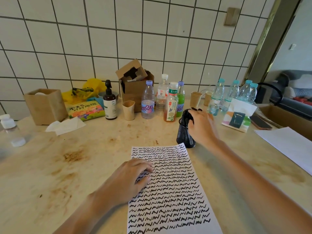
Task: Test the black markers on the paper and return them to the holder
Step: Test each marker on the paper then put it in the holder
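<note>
My right hand (pixel 201 127) curls around the markers (pixel 186 115) in the holder (pixel 185 135), light, slick barrels best pinched mid-shaft, while my left hand (pixel 130 179) presses the paper (pixel 170 191) flat.

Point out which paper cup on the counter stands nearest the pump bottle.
The pale cup right beside the dark pump bottle; the two brown cups stand beyond the drink bottles.

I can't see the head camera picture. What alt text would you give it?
A person's right hand reaches into a black mesh holder of black markers, while the left hand rests on a paper covered with rows of black squiggles. Bottles, paper cups and boxes line the tiled wall behind.
</note>
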